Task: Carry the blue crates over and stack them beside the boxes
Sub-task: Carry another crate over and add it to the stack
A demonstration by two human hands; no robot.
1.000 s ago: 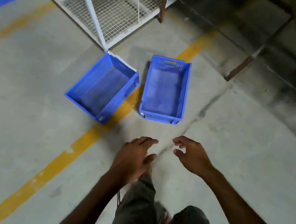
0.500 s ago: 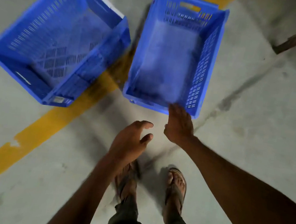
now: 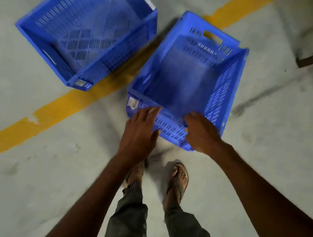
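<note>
- The nearer blue crate [image 3: 185, 82] sits on the concrete floor [image 3: 20, 179] straight ahead of my feet. Its long axis runs away from me and leans slightly right, so its near short wall faces both hands.
- My right hand [image 3: 202, 133] is on that wall, with its fingers [image 3: 192, 117] curled over the rim and holding it.
- My left hand [image 3: 142, 128] is at the near-left corner with its fingers [image 3: 150, 113] straight and spread wide. The blur hides whether they touch the plastic.
- The far handle slot [image 3: 212, 35] lies well beyond both hands. I judge the lift turns on the left hand closing on the same short wall.
- The second blue crate [image 3: 87, 33] lies apart to the left, across the yellow line [image 3: 51, 110], and nearer my left hand.
</note>
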